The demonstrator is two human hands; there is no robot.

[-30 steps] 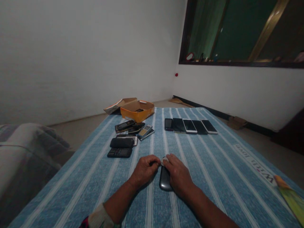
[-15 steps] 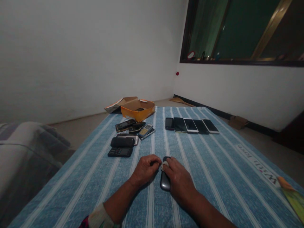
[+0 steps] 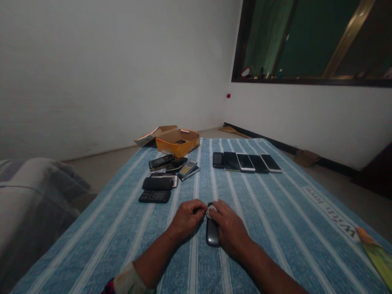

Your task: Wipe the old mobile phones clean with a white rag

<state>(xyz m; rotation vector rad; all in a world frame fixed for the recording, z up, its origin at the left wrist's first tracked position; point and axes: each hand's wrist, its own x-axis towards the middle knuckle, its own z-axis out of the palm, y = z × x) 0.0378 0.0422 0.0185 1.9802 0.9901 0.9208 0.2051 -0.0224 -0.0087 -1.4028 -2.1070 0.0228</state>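
A dark grey mobile phone (image 3: 212, 235) lies lengthwise on the striped cloth in front of me, its glossy rounded end towards me. My right hand (image 3: 230, 225) reaches over its right side, fingers closed on a small pale wad, seemingly a cloth (image 3: 211, 211), pressed against the phone's upper part. Just left of the phone, my left hand (image 3: 187, 219) is closed in a pinch, fingertips near the wad and the phone's edge. What those fingers hold, if anything, is hidden.
Several older phones lie piled at left, a black keypad phone (image 3: 154, 196) nearest. Behind them stands an open orange box (image 3: 171, 145). Several phones, including a white-edged one (image 3: 245, 162), form a row at right. Blue striped cloth (image 3: 260, 253) covers the surface.
My right hand and the pale wad have shifted very slightly on the phone. My left hand stays nearly still, and the other phones lie as before.
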